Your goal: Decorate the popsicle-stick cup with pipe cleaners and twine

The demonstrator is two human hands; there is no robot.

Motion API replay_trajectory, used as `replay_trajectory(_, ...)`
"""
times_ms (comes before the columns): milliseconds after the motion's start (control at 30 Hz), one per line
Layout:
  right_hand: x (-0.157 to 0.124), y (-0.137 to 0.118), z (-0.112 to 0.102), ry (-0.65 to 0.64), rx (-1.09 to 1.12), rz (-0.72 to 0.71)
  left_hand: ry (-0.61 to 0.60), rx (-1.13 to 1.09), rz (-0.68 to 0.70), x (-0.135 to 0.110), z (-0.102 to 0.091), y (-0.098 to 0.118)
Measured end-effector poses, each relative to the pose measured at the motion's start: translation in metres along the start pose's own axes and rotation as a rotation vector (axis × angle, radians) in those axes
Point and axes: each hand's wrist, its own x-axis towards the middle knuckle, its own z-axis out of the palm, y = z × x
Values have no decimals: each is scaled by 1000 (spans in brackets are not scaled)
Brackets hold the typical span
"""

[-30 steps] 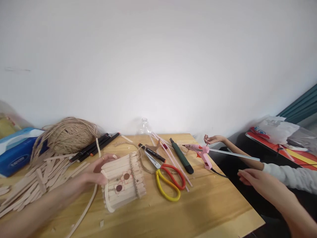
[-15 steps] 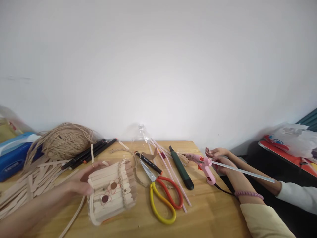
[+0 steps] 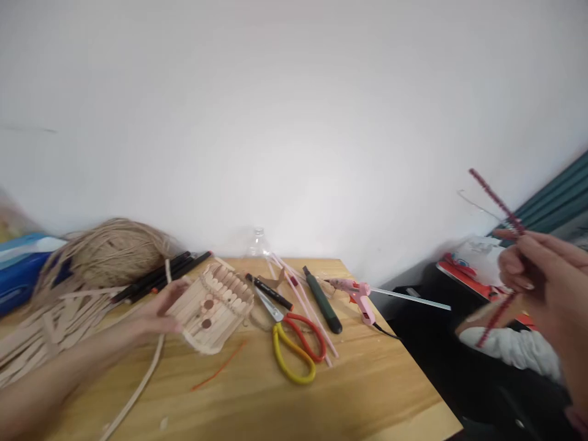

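My left hand (image 3: 158, 315) is closed around the left end of a small craft piece made of wooden craft sticks (image 3: 215, 331). Brown dots with reddish outlines decorate its face, and a braided cord crosses it. At the far right, raised beyond the table edge, my right hand (image 3: 542, 269) pinches a dark red pipe cleaner (image 3: 493, 193) that sticks out above and below the fingers. A thin pale wire (image 3: 478, 205) shows beside it. Behind my right hand is another person's white sleeve (image 3: 509, 355); that person's hand is mostly hidden.
Scissors (image 3: 294, 352), a dark green tool (image 3: 324, 303), pink sticks (image 3: 307, 309) and a pink glue gun (image 3: 361, 294) lie on the table (image 3: 367, 392). Leftward are a twine ball (image 3: 122, 251), black markers (image 3: 156, 278) and loose craft sticks (image 3: 50, 331). An orange strand (image 3: 220, 367) lies in front.
My right hand has risen and moved right, away from beside the glue gun, and now shows the pipe cleaner. The craft-stick piece has turned in my left hand, uncovering the orange strand.
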Motion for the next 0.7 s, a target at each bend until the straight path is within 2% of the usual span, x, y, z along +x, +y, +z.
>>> replay_trajectory(100, -38, -40, 62, -99, -114, -83, -66, -57, 24, 2, -8, -6)
replay_trajectory(133, -51, -45, 88, -184, -198, -120, -106, -46, 29, 0, -9, -6)
replay_trajectory(167, -62, -46, 115, -358, -259, -155, -144, -32, 46, -1, -9, -5)
replay_trajectory(200, -72, -43, 142, -572, -274, -199, -163, -10, 57, -4, -9, -3)
replay_trajectory(233, -80, -38, 168, -714, -291, -247, -174, 14, 56, -7, -9, -2)
replay_trajectory(300, -91, -24, 215, -926, -312, -277, -181, 65, 65, -15, -11, 2)
replay_trajectory(367, -97, -10, 249, -1014, -315, -253, -172, 96, 85, -25, -16, 7)
replay_trajectory(433, -98, -3, 268, -1045, -310, -248, -124, 181, 73, -34, -24, 17)
replay_trajectory(500, -98, -2, 275, -1072, -306, -250, -64, 288, 102, -39, -33, 31)
replay_trajectory(600, -99, -5, 278, -1120, -299, -239, 68, 386, 306, -39, -37, 57)
replay_trajectory(700, -102, -10, 281, -1166, -252, -195, 150, 711, 510, -33, -26, 79)
